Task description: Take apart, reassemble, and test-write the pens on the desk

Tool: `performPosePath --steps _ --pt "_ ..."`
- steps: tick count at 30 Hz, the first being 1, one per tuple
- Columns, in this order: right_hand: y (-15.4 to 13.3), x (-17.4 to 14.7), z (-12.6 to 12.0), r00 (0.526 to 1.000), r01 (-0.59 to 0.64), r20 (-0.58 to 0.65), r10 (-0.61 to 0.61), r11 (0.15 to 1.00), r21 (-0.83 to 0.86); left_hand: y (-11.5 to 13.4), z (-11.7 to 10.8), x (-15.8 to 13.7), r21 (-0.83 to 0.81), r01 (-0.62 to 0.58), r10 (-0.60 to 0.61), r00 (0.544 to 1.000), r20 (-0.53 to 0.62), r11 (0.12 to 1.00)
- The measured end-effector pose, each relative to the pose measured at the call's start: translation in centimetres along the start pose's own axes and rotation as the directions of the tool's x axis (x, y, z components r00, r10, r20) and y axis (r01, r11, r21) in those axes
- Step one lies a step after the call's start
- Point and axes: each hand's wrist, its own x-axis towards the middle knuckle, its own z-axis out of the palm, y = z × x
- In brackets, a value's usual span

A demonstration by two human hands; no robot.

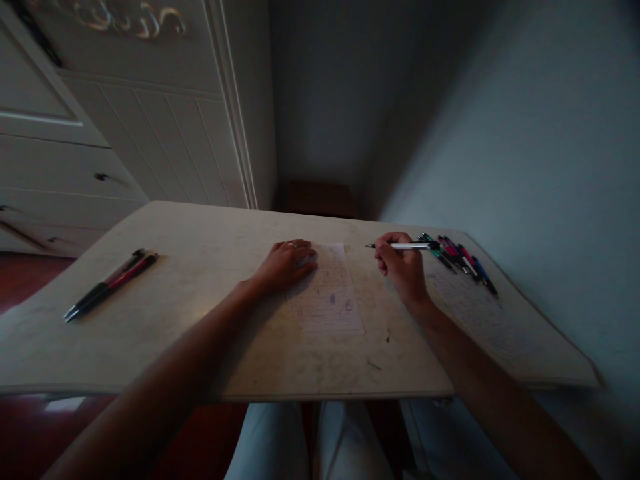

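1. The right hand (400,267) has its fingers pinched round a white pen (413,246), right of the scribbled paper (327,293).
2. The left hand (293,260) covers the paper's upper left, fingers loosely extended, gripping nothing I can see.

No text can be read; the pen marks (333,299) on the paper (345,325) are too faint.

White-black pen (413,246), tip leftward, right of scribbled sheet (330,293).
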Motion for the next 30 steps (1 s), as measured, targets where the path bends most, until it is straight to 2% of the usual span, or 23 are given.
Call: performPosePath --steps 2,5,11,17,21,30 --pt "0.4 0.3 -0.2 1.000 0.015 0.009 -0.016 1.000 0.010 0.1 0.0 0.0 0.002 0.009 -0.009 1.000 0.010 1.000" --pt "0.8 0.4 -0.2 0.995 0.009 0.097 -0.005 0.999 -0.037 0.1 0.0 0.0 0.003 0.019 -0.019 1.000 0.014 1.000" --pt "0.0 -0.3 0.4 0.974 -0.027 0.221 0.045 0.996 -0.083 0.0 0.1 -0.1 -0.004 0.003 -0.003 1.000 -0.009 1.000" --pt "-0.1 -0.8 0.3 0.923 -0.079 0.369 0.105 0.993 -0.083 0.0 0.2 0.0 0.007 -0.016 0.016 1.000 -0.017 1.000" --pt "0.3 -0.9 0.2 0.904 -0.016 0.421 0.080 0.988 -0.154 -0.2 0.3 0.0 0.018 -0.016 0.016 1.000 -0.022 1.000" --pt "0.5 -0.8 0.4 0.908 0.111 0.420 0.010 0.958 -0.263 -0.1 0.2 -0.1 -0.009 -0.005 0.004 1.000 -0.020 1.000"
